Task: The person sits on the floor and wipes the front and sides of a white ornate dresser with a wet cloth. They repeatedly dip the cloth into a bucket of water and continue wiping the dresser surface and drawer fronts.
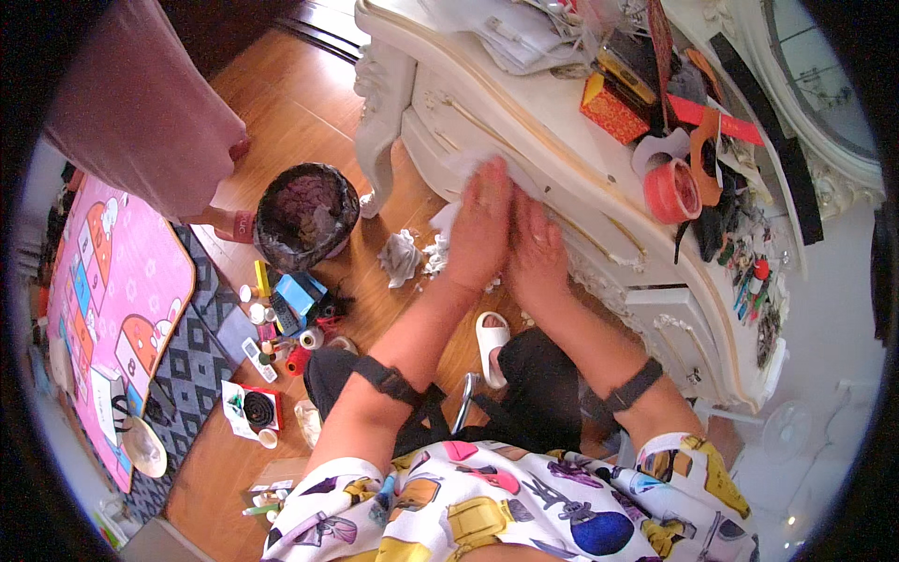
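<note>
My left hand (482,221) and my right hand (537,249) are close together in front of the cream dresser (484,105), fingers stretched away from me. A thin white sheet, apparently tissue (444,219), shows blurred around the fingertips and beside my left hand. It seems to be held between the two hands; the palms are hidden. On the floor past my left wrist lie crumpled white tissues (401,258). A bin lined with a black bag (307,211) stands to their left.
Jars, thread spools and a blue box (300,293) crowd the floor at left, near a red box with a black coil (258,409). A pink play mat (119,281) lies beyond. Red tape (672,191) and clutter cover the dresser top. A draped pink cloth (140,105) hangs upper left.
</note>
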`<state>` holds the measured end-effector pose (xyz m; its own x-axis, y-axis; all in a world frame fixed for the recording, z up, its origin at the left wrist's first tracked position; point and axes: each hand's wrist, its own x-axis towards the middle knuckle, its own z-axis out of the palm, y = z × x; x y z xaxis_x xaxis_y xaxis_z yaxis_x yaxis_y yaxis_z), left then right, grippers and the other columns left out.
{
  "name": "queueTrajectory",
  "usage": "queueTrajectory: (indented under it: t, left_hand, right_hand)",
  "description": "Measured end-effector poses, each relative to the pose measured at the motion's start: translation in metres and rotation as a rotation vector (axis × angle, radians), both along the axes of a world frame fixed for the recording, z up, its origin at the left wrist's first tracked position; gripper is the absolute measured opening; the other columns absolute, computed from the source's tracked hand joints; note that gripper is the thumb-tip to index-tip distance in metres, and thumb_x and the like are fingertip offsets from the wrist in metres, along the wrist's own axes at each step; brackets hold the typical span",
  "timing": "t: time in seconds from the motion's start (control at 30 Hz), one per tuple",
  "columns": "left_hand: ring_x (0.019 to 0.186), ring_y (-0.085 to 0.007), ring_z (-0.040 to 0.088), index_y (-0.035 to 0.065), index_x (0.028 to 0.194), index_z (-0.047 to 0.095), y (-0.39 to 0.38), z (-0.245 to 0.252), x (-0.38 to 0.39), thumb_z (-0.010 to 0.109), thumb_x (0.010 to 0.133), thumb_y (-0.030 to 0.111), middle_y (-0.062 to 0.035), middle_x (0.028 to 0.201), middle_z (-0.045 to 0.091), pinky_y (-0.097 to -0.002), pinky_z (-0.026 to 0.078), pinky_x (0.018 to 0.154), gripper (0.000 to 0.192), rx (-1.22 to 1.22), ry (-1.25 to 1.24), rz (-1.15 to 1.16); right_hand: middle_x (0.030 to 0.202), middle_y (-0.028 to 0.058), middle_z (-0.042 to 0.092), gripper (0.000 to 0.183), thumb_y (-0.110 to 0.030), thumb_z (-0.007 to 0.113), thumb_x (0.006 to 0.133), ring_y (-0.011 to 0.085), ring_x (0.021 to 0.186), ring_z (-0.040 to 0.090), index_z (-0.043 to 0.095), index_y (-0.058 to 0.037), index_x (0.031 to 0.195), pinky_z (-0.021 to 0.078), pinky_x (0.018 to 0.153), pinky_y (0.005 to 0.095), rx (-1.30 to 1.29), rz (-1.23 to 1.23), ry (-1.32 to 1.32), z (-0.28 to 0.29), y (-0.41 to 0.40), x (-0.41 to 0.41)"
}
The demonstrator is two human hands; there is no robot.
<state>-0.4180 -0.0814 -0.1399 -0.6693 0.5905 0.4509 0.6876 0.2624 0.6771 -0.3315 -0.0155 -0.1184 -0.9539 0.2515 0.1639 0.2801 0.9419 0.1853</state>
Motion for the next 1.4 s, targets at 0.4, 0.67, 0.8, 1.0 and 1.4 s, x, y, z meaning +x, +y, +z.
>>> queueTrajectory:
  t: [0.4,0.67,0.8,1.0,1.4]
  left_hand:
    - [0.124,-0.044,0.038,0.0013,0.142,0.022,-0.001,-0.006,0.024,0.044,0.088,0.008,-0.0259,0.139,0.035,-0.043,0.035,0.103,0.059,0.046,-0.027,-0.135]
    - [0.122,-0.0472,0.037,-0.0041,0.14,0.021,-0.007,-0.01,0.004,0.046,0.085,0.007,-0.0266,0.137,0.037,-0.0445,0.035,0.103,0.062,0.088,-0.015,-0.074]
    - [0.122,-0.0464,0.037,-0.006,0.14,0.02,0.017,-0.014,0.053,0.046,0.084,0.006,-0.0298,0.136,0.036,-0.0445,0.034,0.103,0.062,0.119,0.011,-0.167]
    - [0.123,-0.0451,0.038,-0.0036,0.141,0.02,0.018,-0.005,0.072,0.045,0.085,0.009,-0.028,0.137,0.036,-0.0439,0.035,0.102,0.062,0.095,-0.019,-0.19]
    - [0.123,-0.0443,0.037,-0.0055,0.14,0.02,0.037,0.015,0.098,0.046,0.084,0.01,-0.0278,0.137,0.035,-0.0433,0.036,0.102,0.063,0.031,0.007,-0.336]
  right_hand:
    - [0.137,0.0179,0.038,0.055,-0.015,0.044,0.085,0.0374,0.114,0.045,0.034,-0.0018,0.137,0.0381,0.095,0.0457,-0.1,-0.094,-0.11,-0.002,0.011,0.022]
    - [0.135,0.0179,0.039,0.052,-0.013,0.04,0.086,0.0373,0.107,0.049,0.035,-0.0043,0.137,0.0409,0.094,0.0438,-0.055,0.076,0.1,-0.029,0.014,0.002]
    - [0.138,0.0158,0.037,0.053,-0.015,0.042,0.086,0.0364,0.108,0.049,0.034,-0.0045,0.138,0.0409,0.094,0.0437,-0.16,-0.2,0.021,-0.018,0.021,0.054]
    - [0.133,0.0152,0.04,0.057,-0.013,0.047,0.083,0.0334,0.101,0.05,0.034,-0.0024,0.137,0.0433,0.087,0.0429,0.0,-0.096,0.105,-0.008,0.024,0.072]
    - [0.133,0.0149,0.043,0.055,-0.018,0.047,0.083,0.0304,0.12,0.038,0.037,-0.0001,0.134,0.0368,0.089,0.0422,0.094,-0.141,0.069,0.026,0.033,0.104]
